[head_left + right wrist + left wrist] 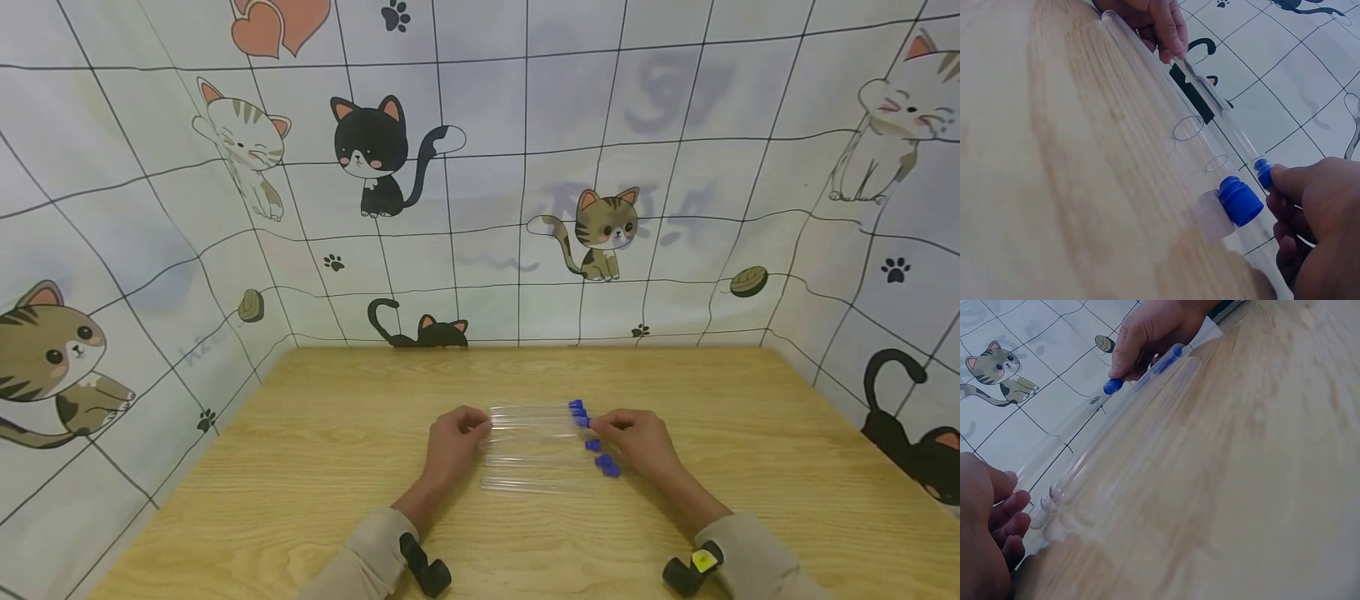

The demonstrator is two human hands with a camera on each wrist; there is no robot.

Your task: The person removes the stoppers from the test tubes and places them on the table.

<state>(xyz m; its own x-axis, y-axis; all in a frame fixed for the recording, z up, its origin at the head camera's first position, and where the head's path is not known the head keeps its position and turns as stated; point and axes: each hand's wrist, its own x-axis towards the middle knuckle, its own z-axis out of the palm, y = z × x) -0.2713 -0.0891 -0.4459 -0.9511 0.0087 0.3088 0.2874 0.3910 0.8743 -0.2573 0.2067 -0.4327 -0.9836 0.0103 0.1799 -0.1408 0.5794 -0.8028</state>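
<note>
A clear test tube (pixel 1235 128) is held between both hands above the table. My left hand (pixel 453 437) pinches its far end with thumb and fingers. At the other end my right hand (pixel 637 442) pinches a blue stopper (pixel 1264 173), which sits at the tube's mouth; how deep it goes in, I cannot tell. Several more clear tubes (pixel 517 485) lie side by side on the wooden table, their mouths toward the right. Another blue stopper (pixel 1241 201) lies by an open tube mouth in the right wrist view. Loose blue stoppers (pixel 603 461) line the tubes' right side.
The wooden table (pixel 300 500) reaches back to a white cloth wall (pixel 487 192) printed with a grid and cartoon cats. Similar cloth stands at the left and right. Black wrist cameras (pixel 426 568) are strapped over both sleeves.
</note>
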